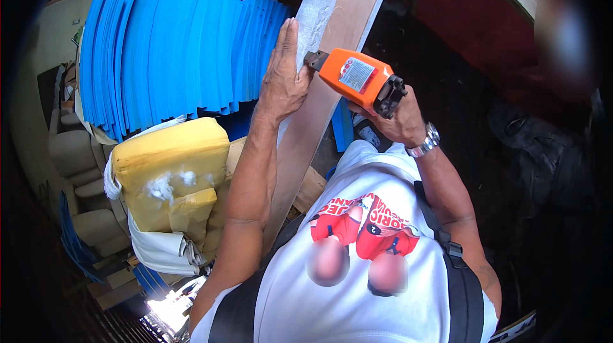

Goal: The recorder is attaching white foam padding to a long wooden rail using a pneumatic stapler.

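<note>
From my remote seat, most of my right hand (399,119) is hidden behind the boxy orange power stapler (357,78) it grips, so I cannot see its fingers. The long pale wooden board (319,106) with its strip of white padding runs out of the top edge, and its lower end vanishes behind my left forearm and white shirt. A blurred shape (565,30) at the upper right is too smeared to identify, and the dark lower right corner gives me nothing readable.

White printed T-shirt (357,279), black shoulder straps (460,279) (buckled), silver wristwatch (426,142) on the right wrist.
</note>
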Demonstrator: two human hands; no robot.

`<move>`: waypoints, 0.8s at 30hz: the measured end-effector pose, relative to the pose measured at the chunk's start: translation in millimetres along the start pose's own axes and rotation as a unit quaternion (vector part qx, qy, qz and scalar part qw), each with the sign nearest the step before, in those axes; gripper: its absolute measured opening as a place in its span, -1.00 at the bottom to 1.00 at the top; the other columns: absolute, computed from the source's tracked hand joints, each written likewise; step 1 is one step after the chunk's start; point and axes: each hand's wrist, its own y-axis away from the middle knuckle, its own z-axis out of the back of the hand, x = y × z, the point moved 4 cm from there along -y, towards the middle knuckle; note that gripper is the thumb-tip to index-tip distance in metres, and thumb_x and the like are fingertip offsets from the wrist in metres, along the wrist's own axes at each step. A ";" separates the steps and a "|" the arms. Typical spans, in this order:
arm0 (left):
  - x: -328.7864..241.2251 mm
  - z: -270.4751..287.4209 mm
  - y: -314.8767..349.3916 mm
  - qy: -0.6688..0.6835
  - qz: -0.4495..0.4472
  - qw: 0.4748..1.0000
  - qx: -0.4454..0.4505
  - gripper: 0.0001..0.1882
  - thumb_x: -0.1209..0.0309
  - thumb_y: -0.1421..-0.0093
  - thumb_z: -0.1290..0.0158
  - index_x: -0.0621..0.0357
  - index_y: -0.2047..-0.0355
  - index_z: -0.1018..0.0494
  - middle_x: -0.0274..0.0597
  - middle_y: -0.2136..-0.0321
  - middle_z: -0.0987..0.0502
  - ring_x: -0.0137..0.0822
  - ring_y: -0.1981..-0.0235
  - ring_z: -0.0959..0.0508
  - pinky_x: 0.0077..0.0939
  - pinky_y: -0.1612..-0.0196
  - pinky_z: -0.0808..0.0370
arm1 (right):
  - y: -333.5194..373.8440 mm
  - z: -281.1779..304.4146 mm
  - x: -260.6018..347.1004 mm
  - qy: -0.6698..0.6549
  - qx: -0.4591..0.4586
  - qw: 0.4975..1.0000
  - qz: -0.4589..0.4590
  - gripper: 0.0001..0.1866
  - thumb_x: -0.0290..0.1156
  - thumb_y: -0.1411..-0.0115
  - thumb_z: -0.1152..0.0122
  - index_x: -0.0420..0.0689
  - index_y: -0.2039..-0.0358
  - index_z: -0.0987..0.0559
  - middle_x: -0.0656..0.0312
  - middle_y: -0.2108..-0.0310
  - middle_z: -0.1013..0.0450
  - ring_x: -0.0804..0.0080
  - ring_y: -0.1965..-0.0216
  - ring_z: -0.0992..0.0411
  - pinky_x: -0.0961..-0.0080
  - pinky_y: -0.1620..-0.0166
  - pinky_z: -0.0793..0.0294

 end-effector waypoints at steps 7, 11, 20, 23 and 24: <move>-11.1 2.2 2.8 0.003 0.014 1.000 0.002 -0.10 0.40 -0.24 -0.10 0.06 -0.50 0.12 0.09 -0.47 0.04 0.06 -0.46 -0.09 -0.08 -0.47 -0.08 | 12.1 2.9 -0.8 -0.014 -0.027 1.000 0.005 -0.70 -0.20 -0.14 -0.47 -0.17 0.29 -0.68 0.12 0.56 -0.56 0.26 0.55 -0.56 0.40 0.40 -0.52; -9.4 25.8 -4.7 0.061 -0.023 0.997 0.038 -0.18 0.34 -0.30 -0.08 0.12 -0.48 0.06 0.13 -0.45 -0.02 0.04 -0.46 -0.09 -0.06 -0.45 -0.13 | 21.8 9.5 -11.8 0.008 -0.021 0.997 -0.073 -0.68 -0.15 -0.14 -0.50 -0.15 0.31 -0.70 0.20 0.62 -0.54 0.42 0.63 -0.47 0.43 0.47 -0.46; 87.7 -19.5 -13.0 0.381 0.279 0.862 0.185 -0.25 -0.17 -0.45 0.27 0.11 -0.42 -0.17 0.00 -0.28 -0.37 -0.15 -0.26 -0.41 -0.32 -0.30 -0.30 | 24.4 -3.5 -3.7 0.022 0.037 0.996 -0.075 -0.66 -0.14 -0.10 -0.48 -0.13 0.26 -0.67 0.13 0.56 -0.57 0.20 0.53 -0.57 0.33 0.40 -0.52; 96.2 -16.6 -2.9 0.462 0.271 0.815 0.223 -0.25 -0.16 -0.45 0.27 0.09 -0.44 -0.13 -0.02 -0.31 -0.34 -0.16 -0.29 -0.36 -0.33 -0.31 -0.27 | 26.7 -8.2 2.8 0.072 0.038 0.994 -0.074 -0.71 -0.22 -0.09 -0.44 -0.13 0.27 -0.66 0.07 0.54 -0.57 0.08 0.50 -0.58 0.31 0.39 -0.53; 87.5 -14.5 1.8 0.463 0.274 0.813 0.223 -0.25 -0.16 -0.45 0.27 0.09 -0.44 -0.13 -0.02 -0.31 -0.34 -0.16 -0.29 -0.36 -0.33 -0.31 -0.27 | 26.0 -11.8 7.0 0.070 0.027 0.995 -0.071 -0.74 -0.30 -0.06 -0.41 -0.13 0.25 -0.65 0.04 0.52 -0.57 0.02 0.47 -0.58 0.29 0.38 -0.53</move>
